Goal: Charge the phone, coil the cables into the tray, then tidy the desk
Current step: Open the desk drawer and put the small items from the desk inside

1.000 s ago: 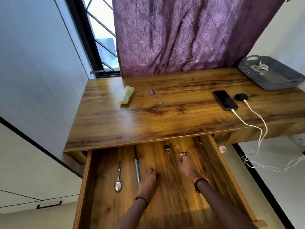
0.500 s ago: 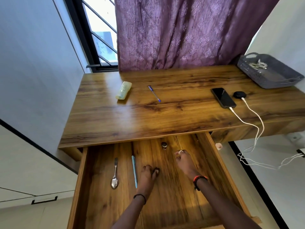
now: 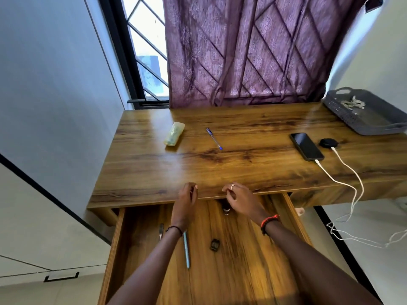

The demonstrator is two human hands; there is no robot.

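The black phone (image 3: pixel 306 146) lies on the wooden desk (image 3: pixel 242 164) at the right with a white cable (image 3: pixel 343 183) plugged in; a black round puck (image 3: pixel 328 142) beside it has a second white cable. The grey tray (image 3: pixel 374 126) at the far right holds a coiled white cable (image 3: pixel 353 104). On the desk lie a blue pen (image 3: pixel 214 138) and a yellow-green case (image 3: pixel 174 133). My left hand (image 3: pixel 186 199) and my right hand (image 3: pixel 239 199) hover at the desk's front edge above the open drawer (image 3: pixel 141 243), fingers loosely curled, holding nothing.
The drawer holds a teal pen (image 3: pixel 186 249), a spoon (image 3: pixel 161 231) partly hidden by my left arm, a small black object (image 3: pixel 214 244) and a small dark bottle (image 3: pixel 226 210). Both white cables hang off the desk's right side to the floor. A purple curtain (image 3: pixel 253 51) hangs behind.
Both hands rose out of the drawer to the desk's front edge. The small black object my left hand was touching now lies alone in the drawer. The camera tilted up.
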